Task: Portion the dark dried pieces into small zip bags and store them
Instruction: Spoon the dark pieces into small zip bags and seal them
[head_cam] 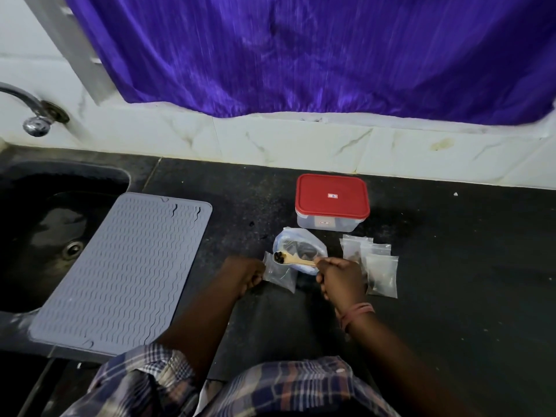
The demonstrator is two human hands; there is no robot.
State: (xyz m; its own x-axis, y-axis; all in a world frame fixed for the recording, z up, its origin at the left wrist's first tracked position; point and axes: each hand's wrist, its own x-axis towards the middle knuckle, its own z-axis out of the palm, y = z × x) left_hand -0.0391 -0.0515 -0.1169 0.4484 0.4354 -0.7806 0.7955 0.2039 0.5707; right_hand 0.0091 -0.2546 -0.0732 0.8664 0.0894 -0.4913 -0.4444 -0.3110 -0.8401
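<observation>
Left hand point(245, 273) pinches the mouth edge of a small clear plastic zip bag point(281, 273) lying flat on the black stone countertop point(451, 281), midway along its front edge, right of a grey ribbed silicone mat point(126, 266). Right hand point(340, 278) grips a pale wooden spoon point(296, 258) carrying dark dried pieces point(279, 256) over that bag's mouth, just in front of a larger clear bag of pieces point(301, 248). Filled small zip bags point(379, 269) lie farther right; such film is probably light, limp and slippery, best held at the stiffer zip rim.
</observation>
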